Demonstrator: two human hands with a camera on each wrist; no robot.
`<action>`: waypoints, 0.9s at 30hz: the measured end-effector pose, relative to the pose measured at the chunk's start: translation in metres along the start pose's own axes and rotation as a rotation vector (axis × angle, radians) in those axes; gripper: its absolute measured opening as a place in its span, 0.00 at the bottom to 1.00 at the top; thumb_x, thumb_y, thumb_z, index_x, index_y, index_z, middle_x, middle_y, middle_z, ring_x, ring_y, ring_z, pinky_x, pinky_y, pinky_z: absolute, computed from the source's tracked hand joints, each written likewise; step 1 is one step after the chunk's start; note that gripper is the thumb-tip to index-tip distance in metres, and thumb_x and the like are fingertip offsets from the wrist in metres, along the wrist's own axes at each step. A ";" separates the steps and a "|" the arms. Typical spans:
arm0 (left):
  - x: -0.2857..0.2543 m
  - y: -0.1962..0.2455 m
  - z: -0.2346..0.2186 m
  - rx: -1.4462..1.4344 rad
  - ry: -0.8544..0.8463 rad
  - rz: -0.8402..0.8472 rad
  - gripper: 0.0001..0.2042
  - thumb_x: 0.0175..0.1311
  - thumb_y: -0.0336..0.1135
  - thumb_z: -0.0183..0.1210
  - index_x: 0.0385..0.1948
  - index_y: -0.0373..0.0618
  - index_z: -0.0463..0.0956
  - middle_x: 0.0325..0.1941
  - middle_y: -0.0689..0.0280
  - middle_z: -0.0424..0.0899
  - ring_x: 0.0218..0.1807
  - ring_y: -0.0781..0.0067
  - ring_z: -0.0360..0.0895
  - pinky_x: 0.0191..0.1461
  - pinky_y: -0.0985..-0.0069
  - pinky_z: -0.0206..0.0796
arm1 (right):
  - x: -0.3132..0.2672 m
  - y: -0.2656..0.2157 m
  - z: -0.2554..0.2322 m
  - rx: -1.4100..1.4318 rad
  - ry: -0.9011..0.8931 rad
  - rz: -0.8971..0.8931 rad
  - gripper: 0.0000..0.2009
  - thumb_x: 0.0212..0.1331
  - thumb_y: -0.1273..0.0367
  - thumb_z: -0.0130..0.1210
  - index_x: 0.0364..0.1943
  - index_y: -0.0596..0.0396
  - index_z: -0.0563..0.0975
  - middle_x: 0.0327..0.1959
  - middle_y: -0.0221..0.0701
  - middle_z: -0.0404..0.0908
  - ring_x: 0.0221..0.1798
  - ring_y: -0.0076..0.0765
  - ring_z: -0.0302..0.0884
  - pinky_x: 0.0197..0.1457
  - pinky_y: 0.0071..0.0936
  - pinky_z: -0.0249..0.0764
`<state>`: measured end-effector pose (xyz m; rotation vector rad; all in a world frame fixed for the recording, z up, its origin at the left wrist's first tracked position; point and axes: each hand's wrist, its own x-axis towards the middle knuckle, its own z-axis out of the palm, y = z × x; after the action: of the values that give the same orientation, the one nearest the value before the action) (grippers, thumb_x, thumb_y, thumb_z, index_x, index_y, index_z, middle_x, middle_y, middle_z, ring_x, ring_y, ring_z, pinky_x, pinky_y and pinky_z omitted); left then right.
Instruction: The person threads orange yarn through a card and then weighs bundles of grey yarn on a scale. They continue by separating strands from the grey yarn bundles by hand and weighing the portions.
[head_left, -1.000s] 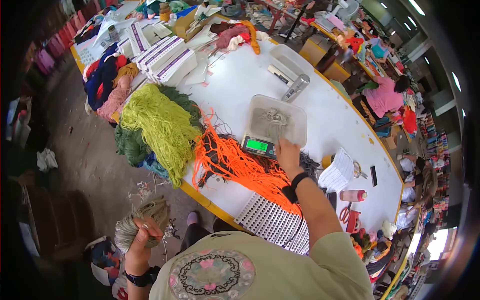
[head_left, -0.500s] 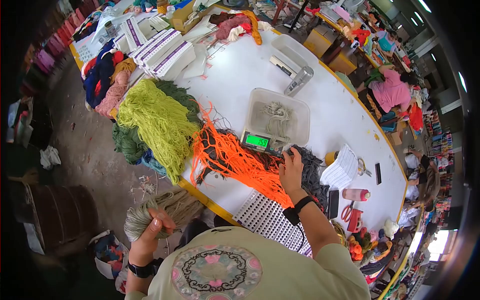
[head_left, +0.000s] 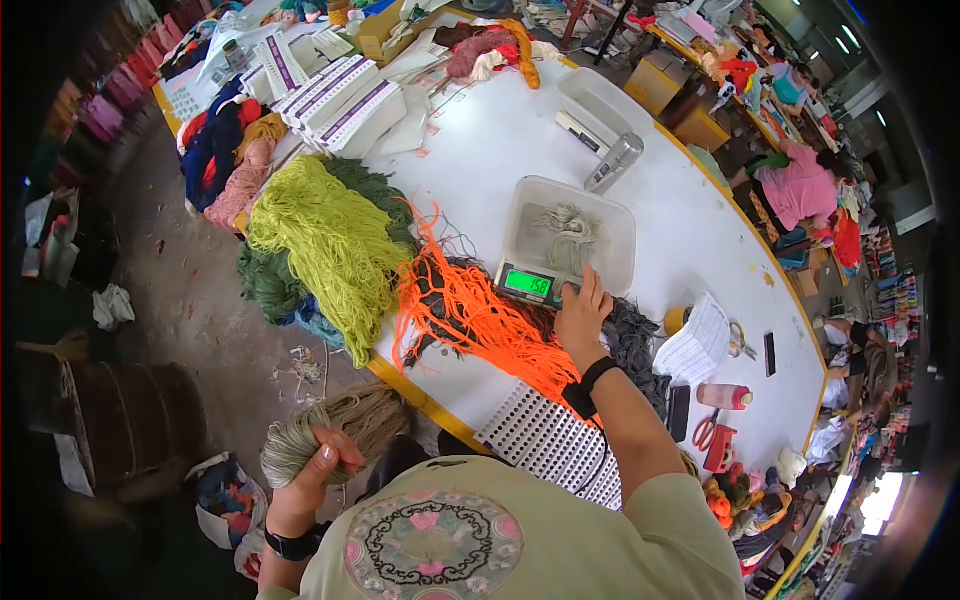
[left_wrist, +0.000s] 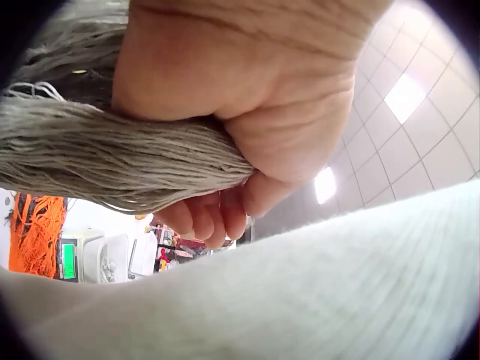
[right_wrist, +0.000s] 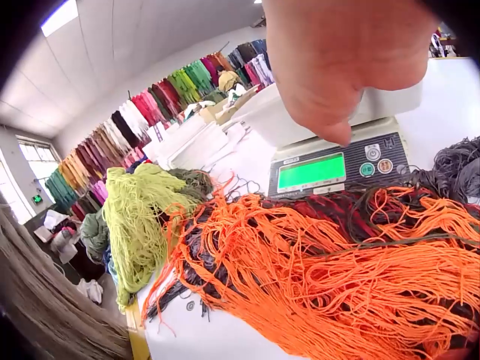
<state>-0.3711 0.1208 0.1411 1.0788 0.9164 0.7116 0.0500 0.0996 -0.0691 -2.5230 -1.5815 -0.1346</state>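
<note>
My left hand (head_left: 325, 465) grips a thick hank of grey-beige yarn (head_left: 362, 412) off the table's front edge. In the left wrist view, the fingers wrap round the bundled strands (left_wrist: 120, 154). My right hand (head_left: 582, 318), its fingers spread, is at the near right corner of a digital scale (head_left: 528, 286) with a lit green display. From the right wrist view, the thumb (right_wrist: 330, 129) hangs close over the scale's front panel (right_wrist: 371, 159). A clear plastic tray (head_left: 628, 240) sits on the scale, holding a small tangle of grey yarn (head_left: 570, 222).
Orange yarn (head_left: 480, 325) lies right before the scale, with dark grey yarn (head_left: 632, 340) beside it. Lime-green yarn (head_left: 325, 235) hangs over the left edge. A metal bottle (head_left: 615, 163), a paper sheet (head_left: 695, 342), a thread cone (head_left: 724, 397) and red scissors (head_left: 706, 432) stand around.
My right hand has let go of the yarn in the tray and drawn back to the scale's corner, its fingers spreading. The display number rose. My left hand has lifted slightly with the hank.
</note>
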 end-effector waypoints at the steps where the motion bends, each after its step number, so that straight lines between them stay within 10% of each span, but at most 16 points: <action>1: -0.002 -0.001 -0.001 -0.003 0.004 0.021 0.17 0.61 0.47 0.60 0.23 0.43 0.71 0.24 0.60 0.77 0.25 0.73 0.72 0.29 0.78 0.65 | 0.001 0.000 0.002 0.005 -0.001 -0.003 0.14 0.49 0.74 0.59 0.43 0.51 0.77 0.70 0.44 0.48 0.72 0.51 0.44 0.65 0.59 0.44; 10: -0.010 -0.001 -0.021 -0.063 0.063 0.096 0.15 0.63 0.44 0.57 0.25 0.41 0.72 0.25 0.60 0.78 0.25 0.72 0.72 0.29 0.76 0.65 | 0.003 -0.035 -0.031 0.107 0.139 -0.040 0.07 0.55 0.67 0.58 0.35 0.51 0.76 0.65 0.40 0.59 0.69 0.49 0.50 0.65 0.59 0.45; 12: 0.000 0.004 -0.028 -0.091 0.073 0.136 0.14 0.65 0.41 0.56 0.26 0.40 0.73 0.26 0.60 0.79 0.26 0.72 0.73 0.30 0.76 0.66 | 0.011 -0.060 -0.053 0.305 0.241 -0.142 0.06 0.60 0.66 0.55 0.34 0.52 0.75 0.49 0.37 0.74 0.51 0.45 0.69 0.55 0.46 0.62; 17: 0.041 0.028 -0.020 -0.141 -0.204 0.140 0.14 0.67 0.43 0.54 0.35 0.38 0.77 0.31 0.63 0.80 0.28 0.77 0.74 0.32 0.77 0.66 | -0.005 -0.182 -0.188 1.225 -0.138 -0.208 0.07 0.68 0.69 0.46 0.39 0.56 0.74 0.24 0.26 0.73 0.19 0.23 0.65 0.23 0.20 0.64; 22: 0.048 0.050 0.002 -0.131 -0.272 0.384 0.17 0.69 0.44 0.53 0.43 0.38 0.78 0.36 0.68 0.80 0.39 0.80 0.74 0.42 0.80 0.66 | -0.049 -0.250 -0.276 1.538 -0.545 -0.167 0.11 0.70 0.69 0.43 0.50 0.58 0.71 0.27 0.29 0.76 0.23 0.19 0.71 0.27 0.16 0.68; 27: 0.045 0.055 -0.014 -0.281 -0.422 0.282 0.15 0.70 0.39 0.52 0.48 0.37 0.75 0.39 0.70 0.78 0.41 0.81 0.72 0.46 0.81 0.67 | -0.067 -0.282 -0.268 1.542 -0.330 -0.185 0.10 0.68 0.74 0.44 0.48 0.63 0.72 0.44 0.35 0.79 0.37 0.22 0.79 0.38 0.20 0.78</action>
<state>-0.3659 0.1830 0.1781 1.0603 0.2961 0.7780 -0.2300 0.1120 0.2082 -1.1761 -1.1409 1.0689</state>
